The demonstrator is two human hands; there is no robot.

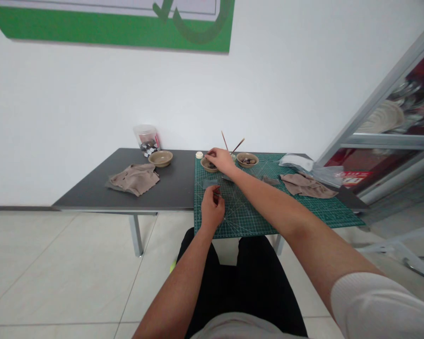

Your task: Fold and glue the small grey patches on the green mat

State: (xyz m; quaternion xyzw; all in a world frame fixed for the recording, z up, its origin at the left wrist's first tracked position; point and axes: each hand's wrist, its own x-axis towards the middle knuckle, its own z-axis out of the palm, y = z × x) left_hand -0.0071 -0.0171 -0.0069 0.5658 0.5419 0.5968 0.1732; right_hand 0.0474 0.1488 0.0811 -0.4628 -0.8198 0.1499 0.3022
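Observation:
My right hand [222,159] reaches over a small tan bowl [209,168] with dark contents, its fingers drawn together at the rim. Whatever they pinch is too small to name. Nearer to me, my left hand [212,209] is curled above the green cutting mat [240,221], thumb and fingers closed around something small and dark that I cannot make out. A flat grey piece [209,183] lies on the mat just beyond that hand. Behind my right wrist stands a second tan bowl [247,160] holding several brown lumps.
Left on the dark table [173,193] are a brown cloth [136,179], a tan bowl [160,158] and a clear tub [148,140]. Thin sticks [237,146] and a white cap [199,154] stand at the back. Another cloth [305,185] and a plastic bag [325,173] lie right.

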